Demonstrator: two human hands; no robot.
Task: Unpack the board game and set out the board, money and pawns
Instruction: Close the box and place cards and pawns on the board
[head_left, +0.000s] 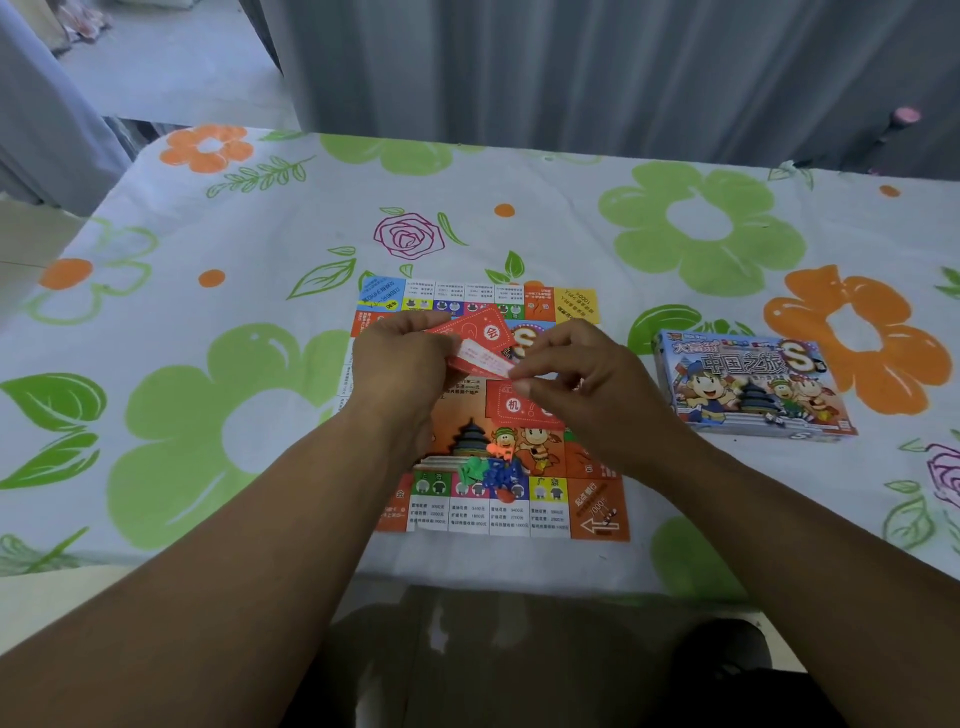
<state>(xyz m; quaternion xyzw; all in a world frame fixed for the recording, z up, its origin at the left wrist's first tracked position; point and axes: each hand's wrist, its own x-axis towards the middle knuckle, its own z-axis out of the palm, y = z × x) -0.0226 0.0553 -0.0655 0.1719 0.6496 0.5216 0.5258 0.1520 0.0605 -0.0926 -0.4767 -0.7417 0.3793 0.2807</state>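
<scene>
– Watching the head cam from my desk right now: both hands are up over the board, which lies flat and unfolded on the flowery tablecloth.

– Cool, where's the money?

– A thin bunch of pale pink money sits between the two hands, above the middle of the board. The left hand grips its left end, fingers curled over the top; I can't see that thumb. The right hand pinches the bottom-right corner of the front note between thumb and forefinger. Its other fingers are loosely curled and off the paper.

– And the pawns?

– They're in a little heap of pawns, mostly green and blue with one orange bit. It lies on the board close to the near edge, between the two forearms. Neither hand touches it.

– Box?

– The box lies face up on the cloth, right of the board and apart from it. I honestly can't tell whether it's closed. A grey curtain hangs behind the table.
</scene>
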